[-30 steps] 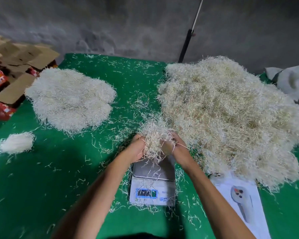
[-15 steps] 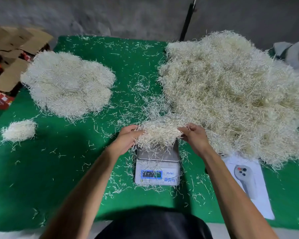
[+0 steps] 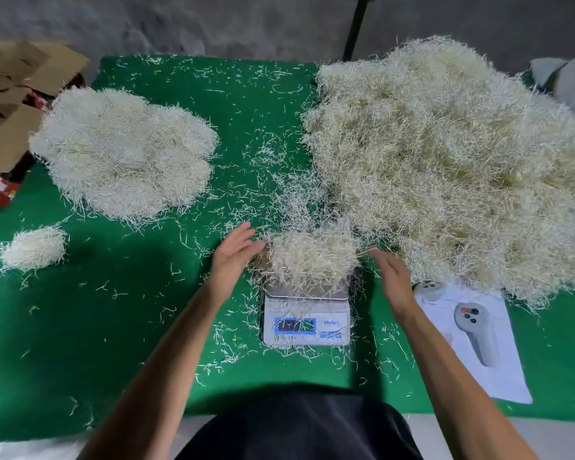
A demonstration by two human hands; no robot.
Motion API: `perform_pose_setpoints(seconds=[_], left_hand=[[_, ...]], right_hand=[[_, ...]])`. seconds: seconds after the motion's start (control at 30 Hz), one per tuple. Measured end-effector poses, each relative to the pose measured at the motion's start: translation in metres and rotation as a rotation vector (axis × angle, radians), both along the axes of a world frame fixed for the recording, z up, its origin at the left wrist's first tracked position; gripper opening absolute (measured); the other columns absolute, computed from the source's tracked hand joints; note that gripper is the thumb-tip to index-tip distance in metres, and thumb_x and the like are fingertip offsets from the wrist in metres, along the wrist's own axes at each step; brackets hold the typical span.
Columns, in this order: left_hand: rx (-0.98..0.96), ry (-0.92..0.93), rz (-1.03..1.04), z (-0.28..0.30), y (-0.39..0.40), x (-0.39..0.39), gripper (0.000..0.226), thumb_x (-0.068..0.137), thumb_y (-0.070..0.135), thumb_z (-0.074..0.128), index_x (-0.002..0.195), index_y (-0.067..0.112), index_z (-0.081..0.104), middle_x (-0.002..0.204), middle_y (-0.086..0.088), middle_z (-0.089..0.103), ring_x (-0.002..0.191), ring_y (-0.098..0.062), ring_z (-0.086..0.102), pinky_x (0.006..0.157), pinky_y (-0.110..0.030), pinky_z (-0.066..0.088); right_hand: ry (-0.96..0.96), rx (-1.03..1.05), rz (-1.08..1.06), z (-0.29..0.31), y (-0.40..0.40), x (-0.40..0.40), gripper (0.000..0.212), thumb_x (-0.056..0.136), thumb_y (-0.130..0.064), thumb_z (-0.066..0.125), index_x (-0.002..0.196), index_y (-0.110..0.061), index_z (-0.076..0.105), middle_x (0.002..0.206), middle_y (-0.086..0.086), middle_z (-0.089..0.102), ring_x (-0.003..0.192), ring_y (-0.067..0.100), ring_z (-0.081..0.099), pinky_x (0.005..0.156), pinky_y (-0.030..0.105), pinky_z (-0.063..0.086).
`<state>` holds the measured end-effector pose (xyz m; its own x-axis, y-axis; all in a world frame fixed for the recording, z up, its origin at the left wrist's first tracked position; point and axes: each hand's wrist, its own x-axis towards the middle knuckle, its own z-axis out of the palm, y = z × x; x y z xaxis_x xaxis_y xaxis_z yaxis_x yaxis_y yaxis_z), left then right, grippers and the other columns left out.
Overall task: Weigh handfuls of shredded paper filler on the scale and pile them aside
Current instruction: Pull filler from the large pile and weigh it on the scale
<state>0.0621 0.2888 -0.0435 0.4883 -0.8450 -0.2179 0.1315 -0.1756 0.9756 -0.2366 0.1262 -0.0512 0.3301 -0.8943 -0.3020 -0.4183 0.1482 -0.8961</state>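
I have let go of the handful [image 3: 309, 257] between my left hand [image 3: 234, 257] and right hand [image 3: 390, 277], fingers now spread, leaving it on the scale [image 3: 306, 313].

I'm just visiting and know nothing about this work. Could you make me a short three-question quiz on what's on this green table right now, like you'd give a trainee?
1. True or false: the left hand grips the handful of shredded paper on the scale.
2. Which heap is bigger? A) the pale pile on the left B) the yellowish heap on the right
3. Fill in: the printed sheet lies on the person's ______ side of the scale.

Key
1. False: both it and the right hand are open beside the handful, fingers straight.
2. B
3. right
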Motion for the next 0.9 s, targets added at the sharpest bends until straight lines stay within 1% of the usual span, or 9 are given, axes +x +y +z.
perform_pose_setpoints(seconds=[0.1, 0.17, 0.2, 0.23, 0.3, 0.43, 0.63, 0.83, 0.9], left_hand=[[0.055, -0.157, 0.033, -0.021, 0.022, -0.001, 0.054, 0.099, 0.025, 0.064, 0.15, 0.021, 0.045, 0.145, -0.001, 0.057, 0.114, 0.0, 0.063, 0.105, -0.03, 0.05], [0.288, -0.349, 0.008, -0.048, 0.039, -0.008, 0.05, 0.101, 0.023, 0.06, 0.15, 0.023, 0.046, 0.154, -0.016, 0.044, 0.111, -0.01, 0.064, 0.102, -0.038, 0.052], [0.411, -0.494, -0.064, -0.063, 0.05, -0.015, 0.052, 0.103, 0.025, 0.055, 0.153, 0.025, 0.04, 0.162, -0.013, 0.03, 0.134, -0.02, 0.052, 0.115, -0.044, 0.039], [0.497, -0.66, -0.146, -0.079, 0.062, -0.023, 0.053, 0.106, 0.028, 0.048, 0.156, 0.027, 0.032, 0.168, -0.005, 0.014, 0.152, -0.022, 0.025, 0.125, -0.046, 0.017], [0.52, -0.862, -0.178, -0.102, 0.077, -0.038, 0.053, 0.109, 0.032, 0.035, 0.16, 0.028, 0.019, 0.169, 0.005, -0.004, 0.155, -0.012, -0.01, 0.127, -0.043, -0.007], [0.515, -0.875, -0.075, -0.112, 0.083, -0.059, 0.053, 0.109, 0.021, 0.034, 0.159, 0.028, 0.019, 0.169, 0.009, -0.003, 0.154, -0.008, -0.014, 0.126, -0.041, -0.01], [0.554, -0.91, -0.043, -0.113, 0.08, -0.065, 0.057, 0.107, 0.012, 0.036, 0.16, 0.027, 0.02, 0.169, 0.007, -0.002, 0.154, -0.009, -0.012, 0.126, -0.043, -0.007], [0.514, -0.869, -0.007, -0.115, 0.08, -0.064, 0.052, 0.108, 0.017, 0.037, 0.159, 0.027, 0.028, 0.169, 0.009, 0.006, 0.155, -0.007, -0.007, 0.127, -0.041, -0.007], [0.495, -0.846, 0.001, -0.116, 0.08, -0.063, 0.051, 0.108, 0.018, 0.039, 0.158, 0.028, 0.031, 0.168, 0.01, 0.009, 0.155, -0.006, -0.004, 0.127, -0.04, -0.006]], right_hand=[[-0.037, 0.055, -0.013, -0.022, 0.016, -0.016, 0.068, 0.09, -0.073, 0.056, 0.142, -0.029, 0.058, 0.139, -0.018, 0.056, 0.129, 0.004, 0.05, 0.114, 0.037, 0.03], [0.067, 0.034, -0.005, -0.039, 0.029, -0.022, 0.057, 0.099, -0.059, 0.055, 0.144, -0.024, 0.055, 0.143, -0.006, 0.057, 0.13, 0.011, 0.052, 0.112, 0.035, 0.036], [0.137, 0.002, 0.014, -0.049, 0.036, -0.024, 0.053, 0.102, -0.052, 0.054, 0.146, -0.021, 0.053, 0.147, -0.001, 0.055, 0.133, 0.016, 0.051, 0.113, 0.036, 0.037], [0.197, -0.031, 0.043, -0.058, 0.044, -0.027, 0.051, 0.104, -0.047, 0.053, 0.147, -0.02, 0.051, 0.15, 0.0, 0.052, 0.137, 0.018, 0.048, 0.116, 0.039, 0.036], [0.287, -0.126, 0.105, -0.071, 0.059, -0.032, 0.048, 0.107, -0.038, 0.051, 0.149, -0.017, 0.05, 0.157, 0.001, 0.044, 0.145, 0.02, 0.039, 0.122, 0.041, 0.028], [0.425, -0.335, 0.188, -0.088, 0.081, -0.035, 0.044, 0.104, -0.008, 0.051, 0.148, -0.002, 0.05, 0.162, 0.013, 0.037, 0.152, 0.031, 0.03, 0.126, 0.047, 0.022], [0.532, -0.391, 0.203, -0.095, 0.086, -0.029, 0.046, 0.104, -0.005, 0.047, 0.15, -0.004, 0.048, 0.164, 0.011, 0.034, 0.154, 0.029, 0.027, 0.126, 0.048, 0.024], [0.443, -0.405, 0.168, -0.098, 0.086, -0.029, 0.044, 0.103, -0.002, 0.048, 0.147, -0.002, 0.051, 0.162, 0.011, 0.038, 0.152, 0.03, 0.031, 0.126, 0.045, 0.023], [0.314, -0.318, 0.019, -0.093, 0.086, -0.028, 0.04, 0.101, 0.002, 0.046, 0.139, 0.001, 0.057, 0.151, 0.015, 0.05, 0.143, 0.033, 0.043, 0.123, 0.044, 0.031]])
